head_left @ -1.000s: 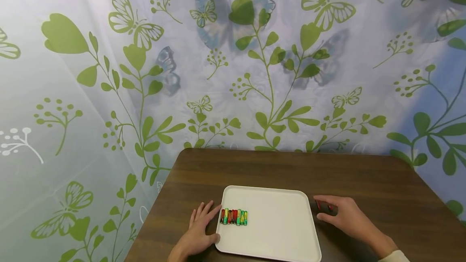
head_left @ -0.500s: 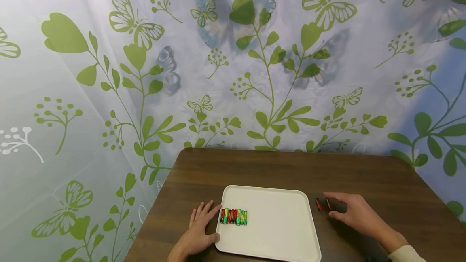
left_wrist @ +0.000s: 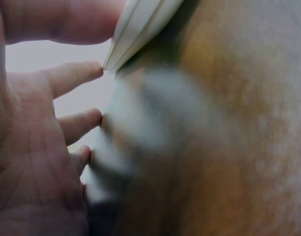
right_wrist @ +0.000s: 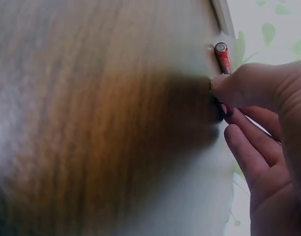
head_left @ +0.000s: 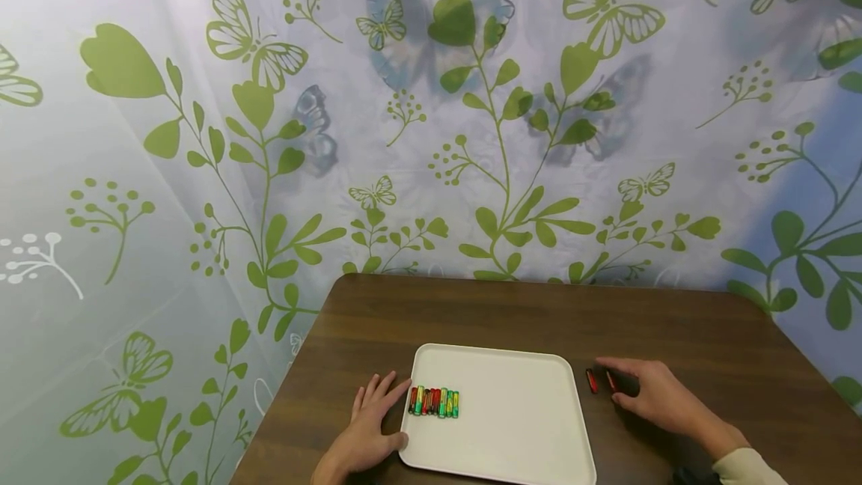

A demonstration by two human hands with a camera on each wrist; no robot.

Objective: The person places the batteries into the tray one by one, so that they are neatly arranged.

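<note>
A shallow cream tray (head_left: pixel 518 418) holds a row of several red and green batteries (head_left: pixel 434 401) along its left side. My left hand (head_left: pixel 364 429) rests at the tray's left edge, fingers spread, thumb and index fingertip at the rim. In the left wrist view the thumb and fingers straddle the tray corner (left_wrist: pixel 138 32). Right of the tray, my right hand (head_left: pixel 663 399) pinches a red and black battery (head_left: pixel 611 381) lengthwise, thumb at its near end. A second red battery (head_left: pixel 591 381) lies between that one and the tray; its metal end (right_wrist: pixel 221 47) shows in the right wrist view.
The dark wooden table (head_left: pixel 539 313) runs back to a hanging cloth (head_left: pixel 404 133) printed with green leaves and butterflies. More of this cloth hangs along the table's left side.
My right hand has moved right, from around the battery nearer the tray to the one farther right, leaving the nearer one in plain view. The left hand and tray have stayed put.
</note>
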